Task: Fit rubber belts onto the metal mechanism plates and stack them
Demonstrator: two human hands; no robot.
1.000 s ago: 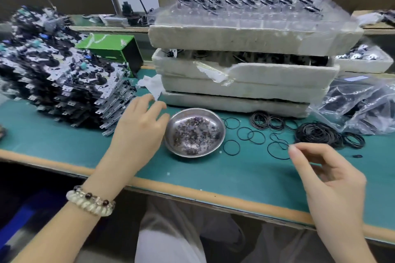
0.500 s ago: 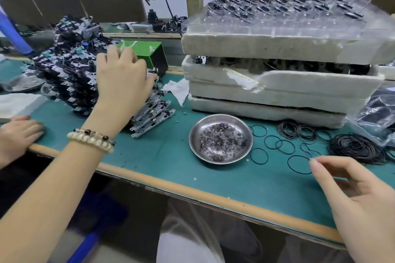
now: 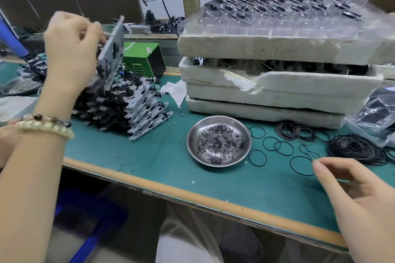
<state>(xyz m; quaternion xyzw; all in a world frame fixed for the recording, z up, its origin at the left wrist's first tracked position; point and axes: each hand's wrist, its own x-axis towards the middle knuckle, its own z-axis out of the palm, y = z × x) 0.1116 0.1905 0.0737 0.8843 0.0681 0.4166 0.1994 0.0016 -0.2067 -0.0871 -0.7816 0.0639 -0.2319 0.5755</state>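
On the green-topped bench [image 3: 149, 156], a leaning pile of grey metal mechanism plates [image 3: 132, 104] sits at the left. Above it the left hand [image 3: 70, 49] pinches one studded metal plate [image 3: 112, 53], tilted nearly upright. The right hand [image 3: 352, 190] is relaxed and grasps nothing, its forefinger just beside a thin black rubber belt ring [image 3: 301, 165]. Snagged studs could drag the slanted pile over, or the pinch could slip. Half a second earlier the left hand lay on the pile, with no plate lifted.
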